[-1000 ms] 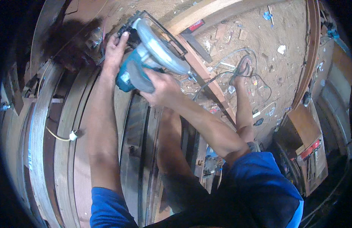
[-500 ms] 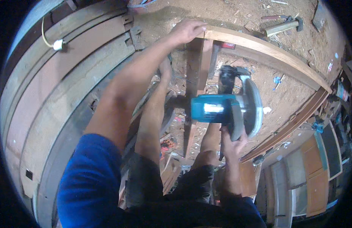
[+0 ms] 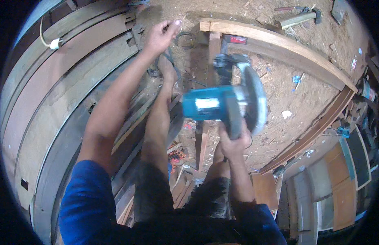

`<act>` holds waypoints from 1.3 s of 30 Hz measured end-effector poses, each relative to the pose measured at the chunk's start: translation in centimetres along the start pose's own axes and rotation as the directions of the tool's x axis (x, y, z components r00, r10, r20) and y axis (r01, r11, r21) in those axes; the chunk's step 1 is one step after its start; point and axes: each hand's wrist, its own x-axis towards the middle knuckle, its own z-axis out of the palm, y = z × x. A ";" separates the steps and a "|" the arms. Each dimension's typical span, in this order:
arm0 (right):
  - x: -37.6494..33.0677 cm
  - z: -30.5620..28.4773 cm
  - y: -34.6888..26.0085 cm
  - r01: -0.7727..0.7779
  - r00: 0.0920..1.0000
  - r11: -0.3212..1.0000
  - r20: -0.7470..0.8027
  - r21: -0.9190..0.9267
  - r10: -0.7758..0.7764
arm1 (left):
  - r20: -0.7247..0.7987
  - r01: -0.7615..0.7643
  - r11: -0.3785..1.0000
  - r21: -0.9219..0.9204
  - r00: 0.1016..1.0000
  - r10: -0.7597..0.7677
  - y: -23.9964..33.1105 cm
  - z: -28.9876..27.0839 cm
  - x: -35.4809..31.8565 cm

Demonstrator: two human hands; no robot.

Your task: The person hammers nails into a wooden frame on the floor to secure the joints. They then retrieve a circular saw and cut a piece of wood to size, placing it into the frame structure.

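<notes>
Right hand [image 3: 233, 141] clamped round the handle of the teal circular saw [image 3: 226, 104], carried blade-side out, clear of the legs – left hand [image 3: 160, 36] stretched ahead, fingers loosely open, empty, above the sawdust floor [image 3: 296, 94]

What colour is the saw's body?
Teal blue; the saw in the right hand shows in the head view.

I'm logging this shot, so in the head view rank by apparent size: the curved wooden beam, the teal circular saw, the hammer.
1. Curved wooden beam
2. Teal circular saw, though it is held nearer the camera
3. Hammer
</notes>
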 end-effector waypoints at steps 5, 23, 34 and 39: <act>2.4 7.1 -0.1 0.060 0.997 0.992 0.046 0.111 -0.065 | 0.259 0.066 0.996 0.061 0.963 -0.080 0.8 -0.6 -1.6; 8.5 17.5 0.8 0.071 0.990 0.978 -0.131 0.197 -0.046 | 0.383 0.101 0.995 0.012 0.919 -0.098 0.4 1.7 7.0; 9.8 17.2 0.7 0.153 0.979 0.981 -0.155 0.120 -0.133 | 0.371 0.098 0.992 0.078 0.921 -0.121 1.0 1.6 8.6; 9.9 17.0 0.6 0.126 0.988 0.980 -0.111 0.156 -0.109 | 0.362 0.050 0.994 0.093 0.929 -0.081 0.6 1.8 8.7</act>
